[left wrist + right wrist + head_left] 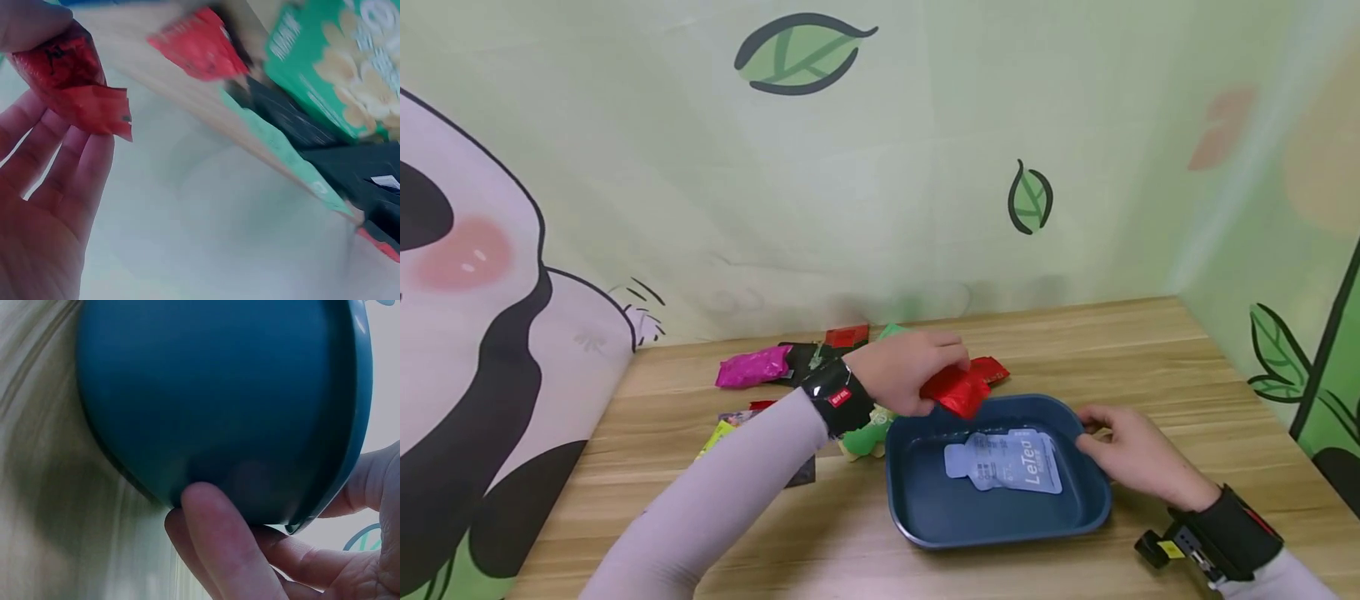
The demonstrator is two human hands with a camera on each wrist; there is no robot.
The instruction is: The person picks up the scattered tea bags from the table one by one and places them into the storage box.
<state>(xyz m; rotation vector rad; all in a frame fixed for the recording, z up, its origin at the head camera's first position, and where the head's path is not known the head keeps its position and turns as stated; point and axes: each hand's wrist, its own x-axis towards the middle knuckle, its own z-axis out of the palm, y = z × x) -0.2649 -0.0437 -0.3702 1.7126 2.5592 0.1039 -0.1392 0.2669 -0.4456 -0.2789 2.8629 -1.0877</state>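
My left hand (904,368) pinches a small red foil packet (958,392) between thumb and fingers, just above the back rim of a dark blue plastic basin (925,521). In the left wrist view, the packet's crimped end (103,109) sticks out past the fingers. Inside the basin, a pale blue bottle-shaped pouch (1007,461) marked "LeTea" lies flat. My right hand (1138,457) grips the basin's right rim. From the right wrist view, fingers (219,540) press against the basin's outer wall. Behind the held packet, another red packet (992,368) rests on the table.
Left of the basin lie a magenta packet (752,367), a black packet (797,362), a red-and-black packet (847,336) and a green packet (868,437). My left forearm partly covers a yellow item (715,435). A printed cloth (925,250) hangs behind the wooden table (820,550).
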